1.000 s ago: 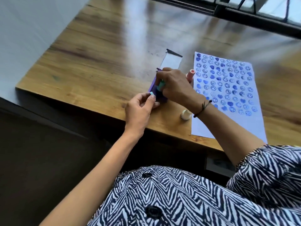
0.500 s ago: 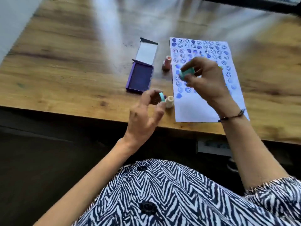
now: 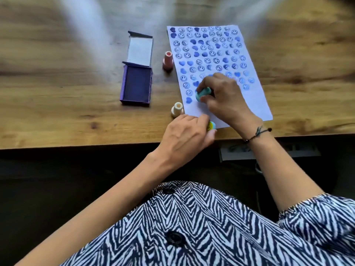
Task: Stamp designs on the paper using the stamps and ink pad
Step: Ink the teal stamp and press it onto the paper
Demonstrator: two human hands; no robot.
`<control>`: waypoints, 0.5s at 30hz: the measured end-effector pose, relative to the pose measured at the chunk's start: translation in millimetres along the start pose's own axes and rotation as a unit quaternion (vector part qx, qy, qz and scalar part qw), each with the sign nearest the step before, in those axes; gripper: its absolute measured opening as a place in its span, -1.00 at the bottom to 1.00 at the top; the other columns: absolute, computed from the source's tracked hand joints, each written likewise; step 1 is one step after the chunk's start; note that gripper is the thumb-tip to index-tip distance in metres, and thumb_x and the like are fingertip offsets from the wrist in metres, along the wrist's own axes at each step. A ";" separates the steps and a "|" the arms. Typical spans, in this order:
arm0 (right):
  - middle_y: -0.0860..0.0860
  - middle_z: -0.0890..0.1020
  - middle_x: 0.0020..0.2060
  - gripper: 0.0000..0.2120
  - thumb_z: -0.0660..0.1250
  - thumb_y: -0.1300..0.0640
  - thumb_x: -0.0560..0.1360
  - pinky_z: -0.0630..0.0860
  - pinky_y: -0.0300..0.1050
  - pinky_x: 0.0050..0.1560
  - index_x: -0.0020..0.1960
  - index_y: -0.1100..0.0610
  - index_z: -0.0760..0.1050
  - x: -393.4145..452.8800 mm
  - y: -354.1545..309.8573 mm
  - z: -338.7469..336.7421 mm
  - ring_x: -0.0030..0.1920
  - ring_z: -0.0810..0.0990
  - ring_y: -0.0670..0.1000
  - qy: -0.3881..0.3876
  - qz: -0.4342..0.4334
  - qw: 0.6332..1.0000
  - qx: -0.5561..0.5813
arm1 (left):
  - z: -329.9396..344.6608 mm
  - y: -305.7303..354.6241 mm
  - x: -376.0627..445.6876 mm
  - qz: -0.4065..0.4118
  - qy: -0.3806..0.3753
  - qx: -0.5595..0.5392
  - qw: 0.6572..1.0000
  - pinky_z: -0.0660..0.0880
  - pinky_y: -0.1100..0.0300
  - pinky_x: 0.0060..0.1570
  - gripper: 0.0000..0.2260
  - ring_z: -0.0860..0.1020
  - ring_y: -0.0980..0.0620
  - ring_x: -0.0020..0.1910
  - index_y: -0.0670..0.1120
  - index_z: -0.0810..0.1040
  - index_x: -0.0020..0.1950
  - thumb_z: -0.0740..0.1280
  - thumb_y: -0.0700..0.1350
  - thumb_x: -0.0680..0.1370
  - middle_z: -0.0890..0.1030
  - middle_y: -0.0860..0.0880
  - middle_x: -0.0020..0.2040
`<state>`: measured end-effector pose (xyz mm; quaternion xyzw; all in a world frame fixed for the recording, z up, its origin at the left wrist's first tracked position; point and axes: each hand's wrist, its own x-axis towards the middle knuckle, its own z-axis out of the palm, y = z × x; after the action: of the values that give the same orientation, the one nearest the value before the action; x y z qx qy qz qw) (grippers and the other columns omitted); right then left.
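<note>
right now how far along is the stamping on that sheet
Done: most of the paper is filled with rows of blue smileys and hearts. In hand: the right hand presses a teal stamp at the end of the lowest row, while the left hand pins the near corner, holding a small cap. Left: the blank strip along the near edge.

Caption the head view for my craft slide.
Right hand presses teal stamp onto blue-stamped white paper; open purple ink pad alongside.

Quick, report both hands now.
Left hand: closed on a small smiley cap.
Right hand: closed on the teal stamp, on the paper.
</note>
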<state>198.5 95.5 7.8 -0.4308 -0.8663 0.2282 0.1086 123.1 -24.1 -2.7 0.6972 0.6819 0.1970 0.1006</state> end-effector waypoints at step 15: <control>0.20 0.52 -0.09 -0.84 0.24 0.28 0.41 0.30 -0.06 -0.29 -0.03 0.16 0.48 3.3 -6.8 12.2 -0.13 0.53 0.29 0.005 -0.047 0.983 -0.175 | 2.3 -11.1 -0.5 0.001 0.000 -0.047 0.999 0.43 0.03 -0.03 -0.69 0.57 -0.15 -0.01 -0.21 0.48 -0.08 0.19 0.03 0.46 0.65 -0.18 -0.13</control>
<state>187.1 90.9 0.5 -0.4034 -0.9115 0.0654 0.0458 113.9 -23.8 -9.4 0.6927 0.6709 0.2288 0.1331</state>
